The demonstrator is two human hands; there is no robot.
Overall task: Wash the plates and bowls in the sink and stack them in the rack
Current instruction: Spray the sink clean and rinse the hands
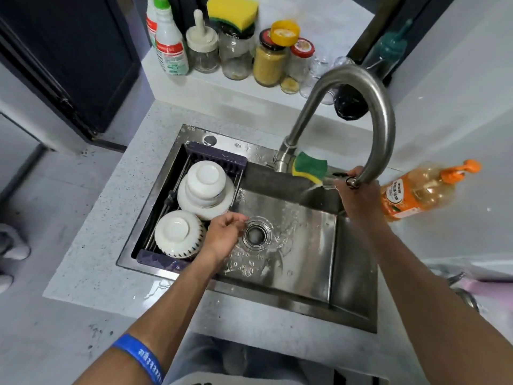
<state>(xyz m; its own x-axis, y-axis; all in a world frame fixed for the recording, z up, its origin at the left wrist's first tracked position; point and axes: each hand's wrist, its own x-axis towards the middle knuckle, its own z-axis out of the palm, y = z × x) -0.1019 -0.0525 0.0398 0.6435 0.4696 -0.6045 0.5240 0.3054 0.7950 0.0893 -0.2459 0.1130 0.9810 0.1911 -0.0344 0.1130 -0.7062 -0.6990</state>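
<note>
- A blue wristband (138, 357) with pale lettering circles the left forearm at the lower left
- The dark purple dish rack (219, 159) sits inside the left end of the steel sink (305, 273), its metal rods running along the sink's length
- In the near end of the rack an upturned white bowl (177, 234) with a dark toothed pattern round its rim rests base up
- Behind it, in the far end of the rack, a stack of plain white bowls (205, 182) stands upside down on a white plate (191, 204)
- The left hand (222, 234) hangs over the sink floor just beside the patterned bowl, fingers loosely curled toward the drain (256, 234) and holding nothing
- Water lies spread and rippling over the sink floor around the drain
- On the raised ledge behind the sink stand two white spray bottles (169, 43), several glass jars (236, 54) and a yellow and green sponge (233, 12) on top of one jar
- A second green and yellow sponge (309, 165) lies on the sink's back edge at the foot of the curved steel faucet (369, 107)
- The right hand (358, 193) is raised at the faucet's spout end; the spout covers the fingers, so I cannot tell whether it grips anything
- An orange pump bottle (416, 193) of dish soap lies on the counter to the right of the sink
</note>
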